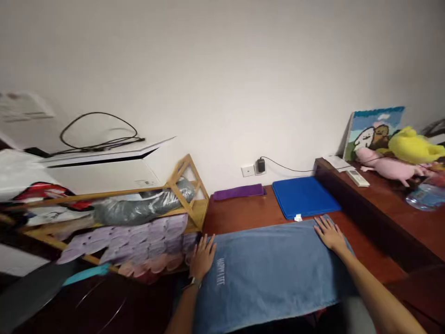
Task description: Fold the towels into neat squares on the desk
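A blue-grey towel (274, 269) with white lettering near its left edge is spread over the reddish-brown desk (239, 215), its near part reaching the desk's front. My left hand (203, 257) lies on the towel's far left corner, fingers apart. On the far right corner rests my right hand (330, 234), palm down with fingers spread. Just beyond the towel is a folded bright blue cloth (304, 197) with a white tag. A folded purple cloth (239, 191) lies by the wall.
At left, a wooden rack (198, 213) holds a white printer (104, 174), a plastic-wrapped grey roll and lilac items. On the raised right surface are a remote (357, 178), a pink plush toy (389, 168), a yellow plush toy (415, 146) and a painting. A black plug (260, 164) sits in the wall socket.
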Available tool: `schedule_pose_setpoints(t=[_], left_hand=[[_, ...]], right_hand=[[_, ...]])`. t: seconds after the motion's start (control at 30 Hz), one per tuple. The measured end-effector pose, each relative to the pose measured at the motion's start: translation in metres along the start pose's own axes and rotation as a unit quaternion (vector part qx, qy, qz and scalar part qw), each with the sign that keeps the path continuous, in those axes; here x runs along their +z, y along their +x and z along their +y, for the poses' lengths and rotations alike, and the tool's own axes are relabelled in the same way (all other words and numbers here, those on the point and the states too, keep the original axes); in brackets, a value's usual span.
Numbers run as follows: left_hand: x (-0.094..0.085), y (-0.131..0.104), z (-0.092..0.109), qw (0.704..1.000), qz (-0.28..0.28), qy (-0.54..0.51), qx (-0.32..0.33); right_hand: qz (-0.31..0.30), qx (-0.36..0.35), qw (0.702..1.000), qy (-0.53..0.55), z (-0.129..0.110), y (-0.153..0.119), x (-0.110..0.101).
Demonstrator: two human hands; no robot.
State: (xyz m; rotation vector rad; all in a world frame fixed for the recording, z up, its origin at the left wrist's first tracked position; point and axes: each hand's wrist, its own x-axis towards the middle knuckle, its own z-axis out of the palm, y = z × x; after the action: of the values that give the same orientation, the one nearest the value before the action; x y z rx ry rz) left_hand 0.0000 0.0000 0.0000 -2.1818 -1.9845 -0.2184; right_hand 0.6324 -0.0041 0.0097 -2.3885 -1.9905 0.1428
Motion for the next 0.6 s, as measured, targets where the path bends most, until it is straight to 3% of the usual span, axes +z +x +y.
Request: schedule_pose_setpoints(t=[0.3, 0.47, 0.6], left_hand=[[-0.001, 0.013, 0.007, 1.000, -0.008, -0.007, -0.010], [-0.002, 0.005, 0.004, 0.999, 0.023, -0.030, -0.011], [-0.009, 0.006, 0.007, 0.998, 0.041, -0.046, -0.009]], right_hand=[[-0.003, 0.084, 0.996, 0.019, -0.003, 0.006, 0.005], [0.032, 0.058, 0.998, 0.013, 0.010, 0.003, 0.011], [0.023, 0.055, 0.998, -0.003, 0.023, 0.002, 0.018]])
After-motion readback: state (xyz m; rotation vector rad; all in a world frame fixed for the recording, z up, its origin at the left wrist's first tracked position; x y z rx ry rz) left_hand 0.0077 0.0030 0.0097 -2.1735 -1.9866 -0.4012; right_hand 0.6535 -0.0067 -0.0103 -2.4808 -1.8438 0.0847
